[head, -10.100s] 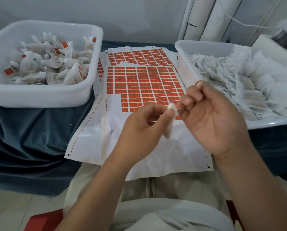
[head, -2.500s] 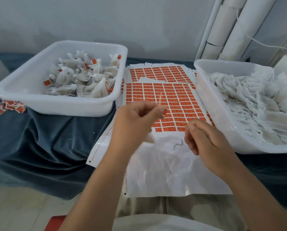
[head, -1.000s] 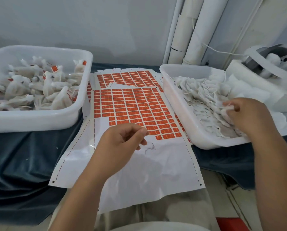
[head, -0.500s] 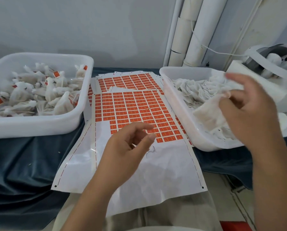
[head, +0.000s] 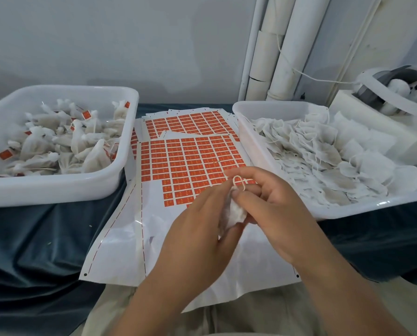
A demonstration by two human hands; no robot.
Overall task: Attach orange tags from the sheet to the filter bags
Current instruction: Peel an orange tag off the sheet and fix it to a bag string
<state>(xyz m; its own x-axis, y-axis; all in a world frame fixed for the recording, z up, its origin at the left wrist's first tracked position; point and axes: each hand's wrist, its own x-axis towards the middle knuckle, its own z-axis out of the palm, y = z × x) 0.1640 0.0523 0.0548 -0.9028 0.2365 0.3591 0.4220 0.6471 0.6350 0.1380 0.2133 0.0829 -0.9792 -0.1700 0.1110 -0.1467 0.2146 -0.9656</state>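
Observation:
A white filter bag [head: 234, 210] is held between both hands above the near, peeled part of the tag sheet [head: 190, 161]. My left hand [head: 197, 241] grips the bag from the left and below. My right hand [head: 270, 207] pinches its top, where a loop of pale string [head: 239, 181] sticks up. The sheet's orange tags [head: 185, 151] lie in rows between two white tubs. A second tag sheet [head: 185, 122] lies behind it.
Left white tub [head: 57, 187] holds tagged filter bags [head: 64, 141]. Right white tub [head: 362, 210] holds untagged flat bags [head: 323, 156]. Dark blue cloth [head: 33, 238] covers the table. White pipes [head: 275, 49] and a white machine [head: 391, 93] stand at the back right.
My right hand lifted a filter bag out of the right tub and brought it to the centre. My left hand rose from the sheet and took hold of the bag.

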